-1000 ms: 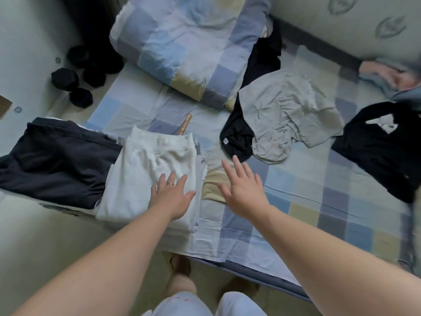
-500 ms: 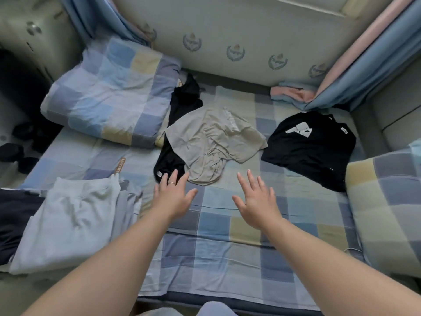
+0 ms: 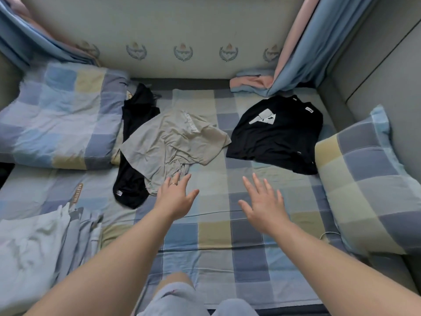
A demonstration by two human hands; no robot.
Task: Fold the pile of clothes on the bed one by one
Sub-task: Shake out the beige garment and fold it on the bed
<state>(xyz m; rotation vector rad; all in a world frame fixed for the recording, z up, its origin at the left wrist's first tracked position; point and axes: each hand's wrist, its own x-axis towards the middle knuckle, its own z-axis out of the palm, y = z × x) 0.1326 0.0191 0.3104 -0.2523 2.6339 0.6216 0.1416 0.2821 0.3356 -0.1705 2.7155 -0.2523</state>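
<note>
Checked sheet (image 3: 216,236) mid-bed: both hands flat-fingered, holding nothing.
Outward from there: left hand (image 3: 175,197) reaches the near hem of the grey shirt (image 3: 173,142) (contact unclear); right hand (image 3: 262,206) hovers over bare sheet. Risk: lifting grey drags along the black garment (image 3: 129,183) beneath it. Open room lies around the hands; pillow (image 3: 369,183) and folded stack (image 3: 34,247) bound the sides.

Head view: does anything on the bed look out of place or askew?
Nothing damaged. The grey T-shirt lies crumpled and skewed, partly over a black garment; the black printed T-shirt lies apart. Unfolded laundry, as expected.
</note>
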